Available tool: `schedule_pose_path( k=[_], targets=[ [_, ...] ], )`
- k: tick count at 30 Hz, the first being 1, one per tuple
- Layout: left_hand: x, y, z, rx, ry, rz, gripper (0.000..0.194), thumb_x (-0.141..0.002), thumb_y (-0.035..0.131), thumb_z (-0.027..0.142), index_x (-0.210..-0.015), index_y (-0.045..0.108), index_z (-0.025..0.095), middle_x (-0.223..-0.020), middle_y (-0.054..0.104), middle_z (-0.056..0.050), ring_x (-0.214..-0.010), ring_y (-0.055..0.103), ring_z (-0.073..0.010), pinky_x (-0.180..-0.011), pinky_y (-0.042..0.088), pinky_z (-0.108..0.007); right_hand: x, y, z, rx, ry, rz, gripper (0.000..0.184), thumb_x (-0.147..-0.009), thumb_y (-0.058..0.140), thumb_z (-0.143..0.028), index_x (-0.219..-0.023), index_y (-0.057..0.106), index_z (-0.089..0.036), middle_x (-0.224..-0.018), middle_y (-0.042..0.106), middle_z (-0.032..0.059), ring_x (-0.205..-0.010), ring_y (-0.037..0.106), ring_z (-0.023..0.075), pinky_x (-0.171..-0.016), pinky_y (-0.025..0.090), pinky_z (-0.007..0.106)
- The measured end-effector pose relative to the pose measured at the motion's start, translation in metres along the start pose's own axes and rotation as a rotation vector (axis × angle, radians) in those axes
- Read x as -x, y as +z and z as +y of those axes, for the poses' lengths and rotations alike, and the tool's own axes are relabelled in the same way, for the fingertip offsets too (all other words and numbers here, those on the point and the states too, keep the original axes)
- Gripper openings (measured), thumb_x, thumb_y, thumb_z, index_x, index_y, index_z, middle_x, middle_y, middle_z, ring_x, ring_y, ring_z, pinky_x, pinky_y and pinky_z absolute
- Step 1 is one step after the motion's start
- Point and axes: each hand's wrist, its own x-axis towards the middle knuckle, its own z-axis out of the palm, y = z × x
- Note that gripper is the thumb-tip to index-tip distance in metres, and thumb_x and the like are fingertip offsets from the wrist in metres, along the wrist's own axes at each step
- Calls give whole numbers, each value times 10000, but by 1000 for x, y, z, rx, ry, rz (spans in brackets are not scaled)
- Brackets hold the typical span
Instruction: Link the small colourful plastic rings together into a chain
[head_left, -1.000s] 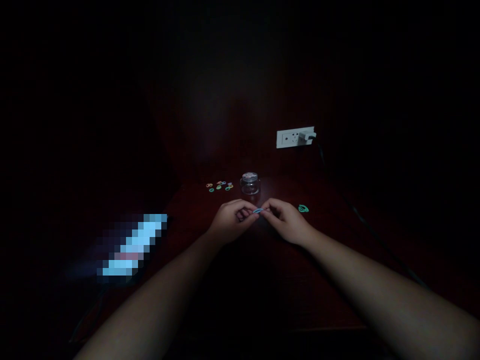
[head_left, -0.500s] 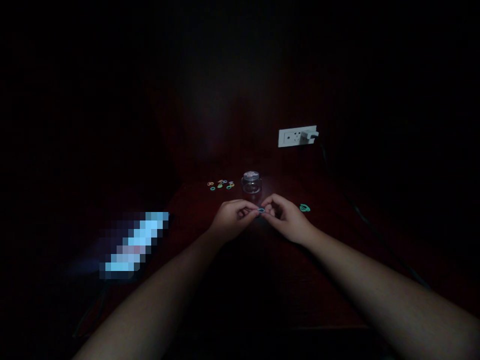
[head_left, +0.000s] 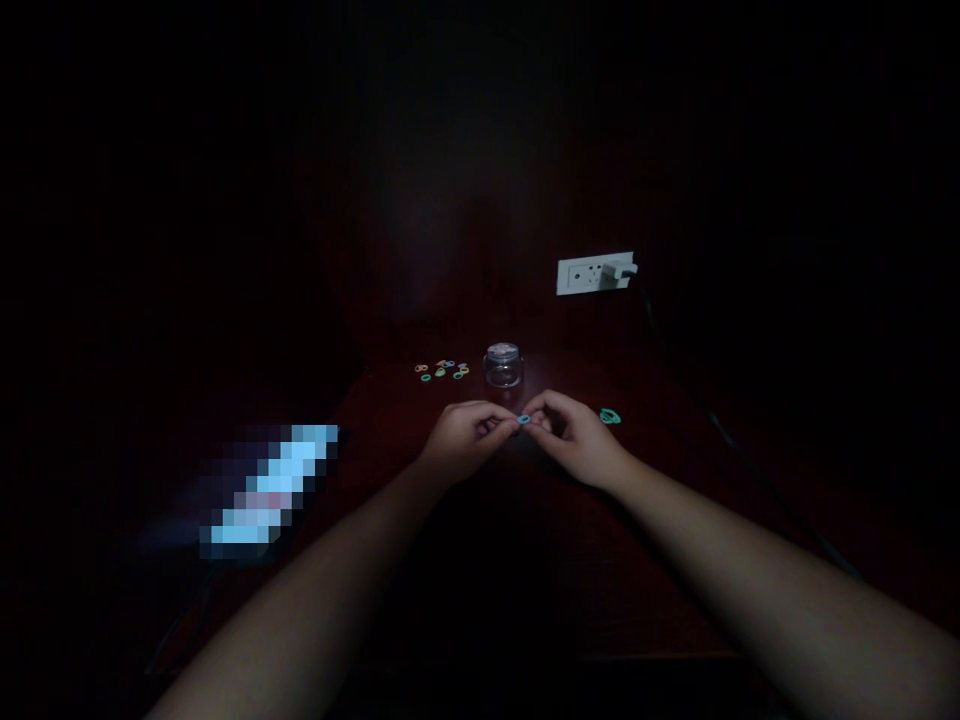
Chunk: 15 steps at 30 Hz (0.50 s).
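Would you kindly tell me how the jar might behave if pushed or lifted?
The jar would probably slide rather than tip under a gentle push, being wider below than at its lid. It looks clear and shiny, so it may feel slippery and, if glass, fragile.

Jar [head_left: 503, 372] behind held ring [head_left: 528, 420], right of loose rings [head_left: 440, 373].

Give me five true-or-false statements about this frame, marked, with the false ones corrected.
1. The left hand and right hand both pinch a small blue ring-shaped piece. True.
2. A clear round jar stands upright beyond the hands. True.
3. The jar is open-topped. False: a greyish round lid is on it.
4. Green looped pieces lie beside the right hand, on its outer side. True.
5. Only green pieces lie left of the jar. False: small multicoloured pieces lie there.
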Motion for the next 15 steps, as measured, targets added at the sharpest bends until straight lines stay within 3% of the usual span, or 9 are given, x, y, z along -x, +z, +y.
schedule_pose_path(
  k=[15],
  targets=[
    [0,3,-3,6,30,25,175,-760,578,273,-865,655,155,-758,641,-30,-616,542,-91,-558,444,-194,-1,0,4,47,0,24,94,-769,521,-226,-780,578,-153,-636,508,-5,-578,443,104,-549,363,229]
  ],
)
